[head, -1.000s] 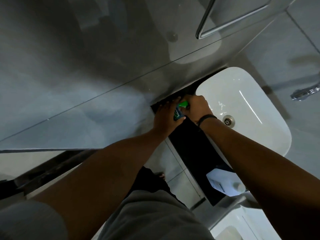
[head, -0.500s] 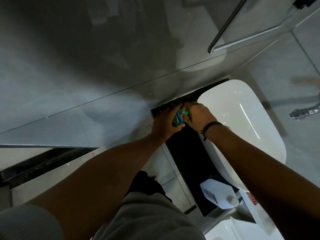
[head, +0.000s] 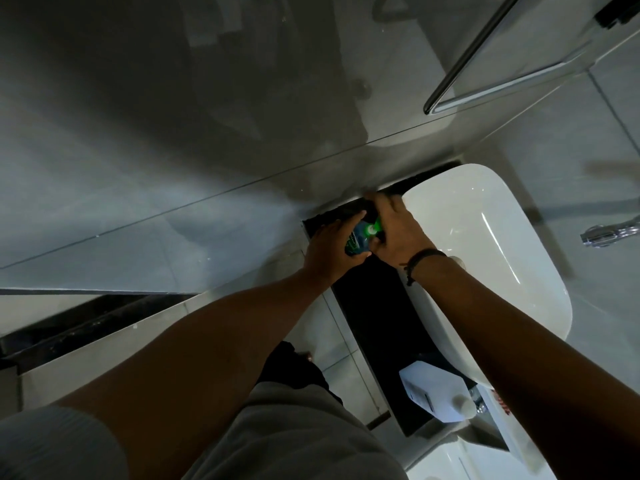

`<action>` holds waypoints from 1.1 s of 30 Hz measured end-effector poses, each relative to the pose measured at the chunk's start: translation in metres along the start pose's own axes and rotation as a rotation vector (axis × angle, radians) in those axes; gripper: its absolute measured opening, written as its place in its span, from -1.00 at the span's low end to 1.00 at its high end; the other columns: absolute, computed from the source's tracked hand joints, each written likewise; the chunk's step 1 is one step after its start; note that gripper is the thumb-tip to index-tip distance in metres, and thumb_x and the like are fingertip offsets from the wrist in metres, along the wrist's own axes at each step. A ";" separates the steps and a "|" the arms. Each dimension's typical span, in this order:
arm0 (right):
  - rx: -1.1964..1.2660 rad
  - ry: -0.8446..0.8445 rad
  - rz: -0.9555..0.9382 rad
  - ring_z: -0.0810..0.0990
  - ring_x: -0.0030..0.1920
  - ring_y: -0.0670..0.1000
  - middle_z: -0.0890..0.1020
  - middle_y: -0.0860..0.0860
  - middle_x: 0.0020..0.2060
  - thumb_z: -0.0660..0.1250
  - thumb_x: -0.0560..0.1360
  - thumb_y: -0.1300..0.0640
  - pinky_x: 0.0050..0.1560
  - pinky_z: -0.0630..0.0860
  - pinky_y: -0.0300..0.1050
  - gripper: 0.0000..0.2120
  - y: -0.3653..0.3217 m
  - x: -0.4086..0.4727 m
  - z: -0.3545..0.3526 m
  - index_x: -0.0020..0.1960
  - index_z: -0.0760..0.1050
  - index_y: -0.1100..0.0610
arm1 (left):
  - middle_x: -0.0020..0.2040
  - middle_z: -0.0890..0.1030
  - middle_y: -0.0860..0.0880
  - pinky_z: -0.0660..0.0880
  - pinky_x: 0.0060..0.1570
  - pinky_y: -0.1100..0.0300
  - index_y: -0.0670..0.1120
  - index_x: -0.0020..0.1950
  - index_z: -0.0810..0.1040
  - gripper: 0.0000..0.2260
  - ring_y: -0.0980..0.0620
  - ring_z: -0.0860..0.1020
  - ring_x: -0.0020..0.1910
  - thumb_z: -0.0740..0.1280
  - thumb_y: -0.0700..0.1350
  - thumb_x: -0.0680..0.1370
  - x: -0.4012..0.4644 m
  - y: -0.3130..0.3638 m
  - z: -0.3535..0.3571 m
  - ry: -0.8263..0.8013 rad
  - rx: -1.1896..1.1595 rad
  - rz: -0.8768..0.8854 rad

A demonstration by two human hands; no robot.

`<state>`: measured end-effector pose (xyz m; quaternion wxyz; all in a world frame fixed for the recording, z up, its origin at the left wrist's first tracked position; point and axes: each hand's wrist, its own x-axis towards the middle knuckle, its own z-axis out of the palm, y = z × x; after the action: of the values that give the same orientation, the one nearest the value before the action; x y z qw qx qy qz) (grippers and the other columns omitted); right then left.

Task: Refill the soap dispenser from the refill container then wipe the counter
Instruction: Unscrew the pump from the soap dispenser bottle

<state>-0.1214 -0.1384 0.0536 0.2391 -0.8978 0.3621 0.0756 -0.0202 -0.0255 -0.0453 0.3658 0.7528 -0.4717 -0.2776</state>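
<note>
A small green and blue soap dispenser (head: 360, 240) stands on the black counter (head: 377, 317) at its far end, next to the white basin (head: 485, 258). My left hand (head: 329, 251) is wrapped around the dispenser's body. My right hand (head: 394, 233) covers the top of the dispenser, fingers spread over its green cap; its exact grip is hidden. A white refill container (head: 436, 393) with a white cap lies on the near end of the counter, apart from both hands.
A chrome tap (head: 609, 233) juts out from the right wall over the basin. A glass panel with a metal bar (head: 474, 50) hangs above. Grey tiled walls close in on the left and behind the counter. A white fixture (head: 467, 459) sits below the counter.
The view has tilted and shifted downward. Both hands stay on the dispenser, and my right hand has moved further over its top, with the green cap now showing between the hands.
</note>
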 end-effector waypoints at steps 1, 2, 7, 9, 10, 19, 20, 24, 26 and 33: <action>0.047 0.055 0.083 0.53 0.06 0.10 0.46 0.17 0.24 0.54 0.38 0.16 -0.01 0.47 -0.15 -0.23 0.000 -0.001 0.002 0.48 0.23 0.05 | 0.38 0.63 -0.11 0.56 0.29 -0.03 0.00 0.64 0.38 -0.22 -0.12 0.60 0.34 0.58 0.09 0.48 0.000 0.000 -0.001 -0.002 -0.007 0.003; 0.080 0.091 0.144 0.54 0.04 0.08 0.51 0.14 0.22 0.55 0.40 0.08 -0.03 0.46 -0.15 -0.24 0.000 -0.002 0.004 0.46 0.22 0.07 | 0.38 0.63 -0.10 0.56 0.29 -0.03 0.00 0.64 0.38 -0.22 -0.11 0.59 0.35 0.58 0.09 0.48 -0.001 0.000 -0.001 -0.002 -0.012 0.006; 0.212 0.112 0.118 0.68 0.08 0.13 0.63 0.07 0.14 0.45 0.45 0.27 0.03 0.62 -0.08 -0.36 -0.001 -0.015 0.014 0.41 0.23 0.01 | 0.36 0.64 -0.09 0.56 0.29 -0.05 -0.02 0.62 0.41 -0.25 -0.11 0.60 0.34 0.58 0.06 0.48 -0.001 0.000 0.000 0.016 -0.034 -0.011; 0.317 0.103 0.083 0.63 0.18 0.01 0.57 0.01 0.23 0.43 0.45 0.32 0.11 0.61 -0.19 -0.24 -0.004 -0.018 0.015 0.49 0.16 -0.07 | 0.35 0.66 -0.08 0.56 0.27 -0.04 -0.03 0.61 0.43 -0.27 -0.09 0.62 0.32 0.58 0.06 0.48 0.000 -0.001 0.000 0.020 -0.030 0.008; 0.366 0.111 0.085 0.59 0.22 -0.04 0.54 0.00 0.27 0.46 0.44 0.31 0.15 0.59 -0.22 -0.22 -0.005 -0.019 0.016 0.51 0.17 -0.06 | 0.33 0.67 -0.08 0.56 0.26 -0.05 -0.03 0.61 0.43 -0.27 -0.09 0.62 0.30 0.58 0.06 0.48 0.001 -0.002 0.000 0.022 -0.028 0.016; 0.291 0.097 0.075 0.54 0.26 0.03 0.54 0.12 0.29 0.46 0.41 0.41 0.25 0.53 -0.16 -0.38 -0.003 -0.016 0.015 0.43 0.42 0.16 | 0.30 0.68 -0.09 0.55 0.26 -0.08 -0.04 0.61 0.43 -0.24 -0.11 0.64 0.28 0.60 0.06 0.46 0.000 -0.004 -0.001 0.030 -0.011 0.034; 0.301 0.129 0.124 0.56 0.23 0.05 0.56 0.14 0.26 0.49 0.41 0.37 0.19 0.53 -0.21 -0.43 -0.001 -0.015 0.015 0.38 0.46 0.18 | 0.33 0.67 -0.07 0.54 0.28 -0.06 -0.03 0.62 0.41 -0.23 -0.08 0.63 0.30 0.60 0.08 0.46 0.000 -0.004 -0.001 0.023 -0.005 0.034; 0.284 0.133 0.137 0.64 0.14 0.14 0.67 0.17 0.12 0.43 0.46 0.40 0.12 0.48 -0.27 -0.67 0.006 -0.015 0.015 0.21 0.59 0.23 | 0.35 0.67 -0.06 0.51 0.32 -0.04 -0.01 0.63 0.39 -0.20 -0.07 0.63 0.32 0.61 0.11 0.45 -0.001 -0.005 -0.001 0.017 -0.005 0.035; 0.312 0.129 0.078 0.58 0.25 0.08 0.61 0.13 0.24 0.35 0.45 0.49 0.22 0.44 -0.39 -0.51 0.006 -0.017 0.014 0.34 0.54 0.21 | 0.34 0.67 -0.07 0.50 0.33 -0.05 -0.01 0.63 0.40 -0.20 -0.09 0.63 0.31 0.61 0.10 0.44 -0.001 -0.005 0.000 0.022 0.005 0.037; 0.403 0.138 0.124 0.66 0.18 0.09 0.69 0.12 0.15 0.50 0.50 0.25 0.16 0.58 -0.34 -0.67 0.010 -0.014 0.018 0.26 0.62 0.18 | 0.31 0.68 -0.07 0.51 0.32 -0.04 -0.03 0.62 0.40 -0.21 -0.09 0.63 0.29 0.61 0.10 0.45 0.000 -0.006 0.001 0.014 -0.002 0.037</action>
<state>-0.1379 -0.1279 0.0384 0.3832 -0.8109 0.4400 -0.0452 -0.0179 -0.0242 -0.0508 0.3750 0.7455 -0.4826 -0.2659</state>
